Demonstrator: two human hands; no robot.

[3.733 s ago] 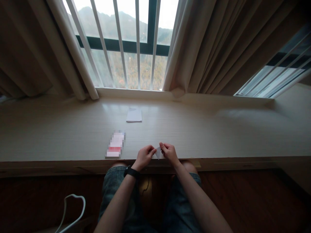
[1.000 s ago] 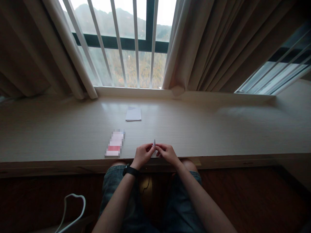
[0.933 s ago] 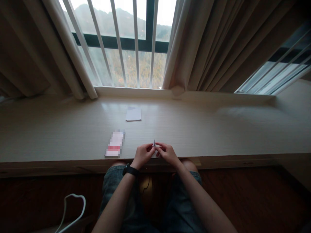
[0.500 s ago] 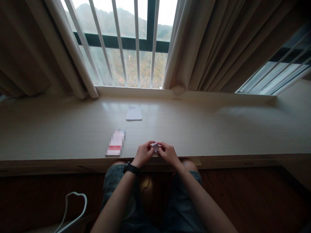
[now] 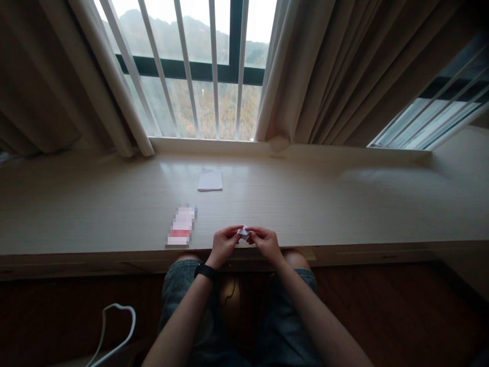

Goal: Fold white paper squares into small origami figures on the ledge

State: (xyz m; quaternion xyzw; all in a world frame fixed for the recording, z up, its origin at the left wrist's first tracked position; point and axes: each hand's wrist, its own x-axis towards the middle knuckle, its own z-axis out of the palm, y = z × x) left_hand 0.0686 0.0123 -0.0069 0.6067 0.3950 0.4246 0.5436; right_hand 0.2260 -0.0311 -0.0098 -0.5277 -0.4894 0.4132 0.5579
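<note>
A small piece of folded white paper (image 5: 243, 233) is pinched between my two hands, just above the front edge of the table. My left hand (image 5: 223, 243) grips its left side with thumb and fingers; a black watch is on that wrist. From the right, my right hand (image 5: 266, 241) pinches the other side, fingertips close to those of the left. The fingers cover parts of the paper, so its full shape is hard to make out.
A stack of white paper squares (image 5: 210, 180) lies farther back on the pale table (image 5: 324, 204). Left of my hands is a blurred-out phone-like rectangle (image 5: 181, 226). Behind the table are curtains (image 5: 305, 76) and a barred window. A white cable-like loop (image 5: 133, 318) shows at lower left.
The fingers of both hands have shifted and straightened slightly around the folded paper, which has turned and shows a different, more pointed outline. Both hands still hold it at the same place.
</note>
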